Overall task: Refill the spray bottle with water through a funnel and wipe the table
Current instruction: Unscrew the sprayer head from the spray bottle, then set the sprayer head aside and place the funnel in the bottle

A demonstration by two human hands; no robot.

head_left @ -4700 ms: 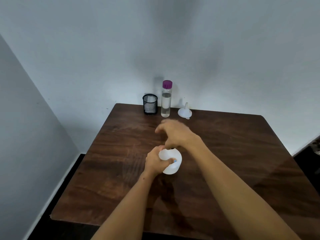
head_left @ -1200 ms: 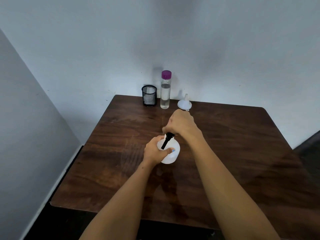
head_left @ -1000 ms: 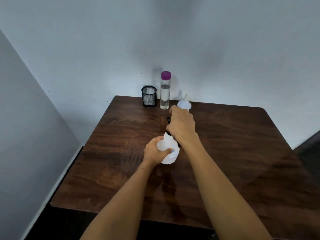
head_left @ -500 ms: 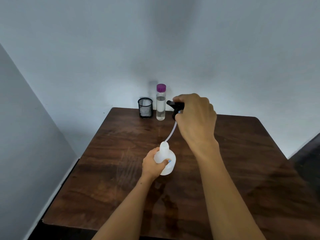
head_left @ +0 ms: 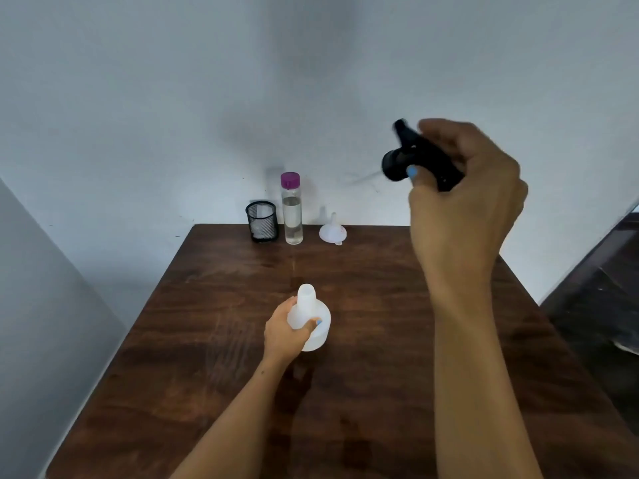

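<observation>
Left hand [head_left: 285, 331] is gripping the uncapped spray bottle [head_left: 311, 319], standing mid-surface [head_left: 380, 323]. Right hand [head_left: 466, 188] is gripping the black spray head [head_left: 411, 157], raised well above. Funnel [head_left: 332, 231] is sitting at the far edge beside the water bottle [head_left: 292, 209].

Two hands are in view: the left one [head_left: 285, 331] and the right one [head_left: 463, 198]. One white spray bottle [head_left: 311, 323] stands mid-surface, and one black spray head [head_left: 415, 160] is aloft toward 1 o'clock. Toward 12 o'clock on the one wooden surface [head_left: 380, 340] stand one mesh cup [head_left: 262, 221], one purple-capped water bottle [head_left: 292, 209] and one white funnel [head_left: 332, 231].
</observation>
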